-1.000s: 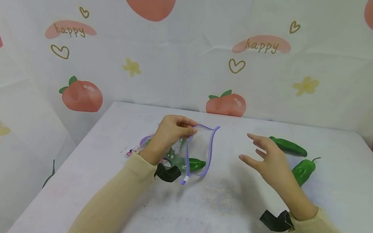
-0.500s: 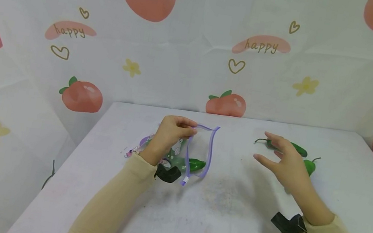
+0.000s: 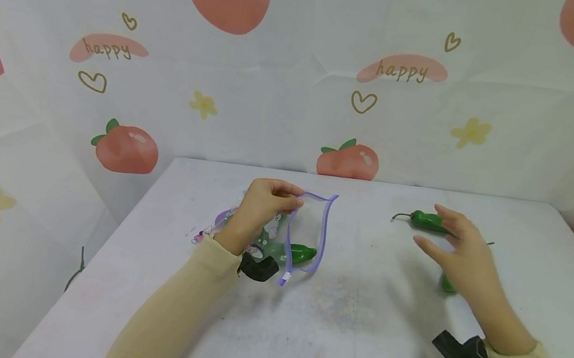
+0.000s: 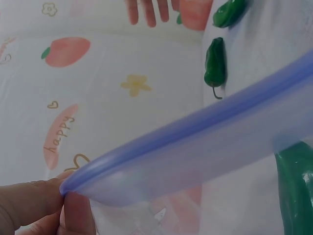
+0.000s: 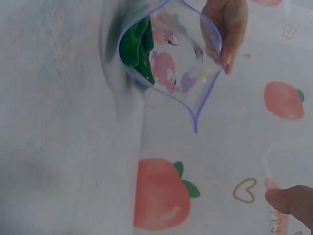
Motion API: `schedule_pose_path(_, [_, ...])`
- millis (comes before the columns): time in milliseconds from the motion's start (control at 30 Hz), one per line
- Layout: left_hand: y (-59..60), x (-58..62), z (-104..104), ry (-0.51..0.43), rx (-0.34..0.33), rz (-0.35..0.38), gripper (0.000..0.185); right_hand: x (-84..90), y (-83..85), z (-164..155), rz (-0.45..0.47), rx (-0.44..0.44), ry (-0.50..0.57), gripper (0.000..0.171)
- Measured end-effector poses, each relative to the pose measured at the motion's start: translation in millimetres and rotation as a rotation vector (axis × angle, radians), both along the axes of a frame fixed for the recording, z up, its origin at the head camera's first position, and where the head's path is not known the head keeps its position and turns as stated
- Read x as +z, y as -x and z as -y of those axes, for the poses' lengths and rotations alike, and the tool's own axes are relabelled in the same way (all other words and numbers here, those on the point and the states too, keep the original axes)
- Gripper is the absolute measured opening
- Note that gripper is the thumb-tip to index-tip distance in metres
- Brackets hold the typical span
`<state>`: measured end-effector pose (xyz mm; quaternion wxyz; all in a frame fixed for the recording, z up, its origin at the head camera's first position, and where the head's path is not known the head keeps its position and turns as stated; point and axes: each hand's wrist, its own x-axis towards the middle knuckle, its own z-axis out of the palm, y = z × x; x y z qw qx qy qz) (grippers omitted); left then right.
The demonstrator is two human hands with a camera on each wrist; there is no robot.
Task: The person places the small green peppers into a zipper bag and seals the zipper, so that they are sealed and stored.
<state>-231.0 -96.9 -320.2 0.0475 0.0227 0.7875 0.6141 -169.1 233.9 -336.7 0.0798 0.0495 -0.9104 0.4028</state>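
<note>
My left hand [image 3: 259,209] pinches the upper rim of a clear zip bag [image 3: 323,235] with a purple edge and cartoon prints. The bag's mouth gapes toward the right. Inside it lie green peppers [image 5: 138,46], one showing at the opening in the head view. My right hand [image 3: 464,251] is held over the right side of the table, fingers spread and nothing in them. Behind its fingertips lies a long green pepper [image 3: 424,220] with its stem pointing left. A second loose pepper [image 3: 447,284] is mostly hidden under the right hand.
A white table [image 3: 317,346] with faint stains carries everything. Behind it hangs a white cloth [image 3: 280,78] printed with peaches, hearts and flowers. Black straps [image 3: 258,267] sit at both wrists. A thin dark cord [image 3: 76,271] shows by the left table edge.
My right hand has moved rightward, uncovering the long pepper's stem end and covering more of the second loose pepper. The left hand and bag have stayed in place.
</note>
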Motion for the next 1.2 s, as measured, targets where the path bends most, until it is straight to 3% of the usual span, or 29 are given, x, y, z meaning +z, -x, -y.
schedule_pose_path(633, [-0.1, 2.1, 1, -0.01, 0.0, -0.007, 0.025, -13.0, 0.3, -33, 0.051, -0.122, 0.035, 0.095])
schedule_pose_path(1200, [-0.8, 2.5, 2, -0.004, -0.011, -0.021, 0.024, -27.7, -2.3, -66, 0.196, -0.209, 0.064, 0.096])
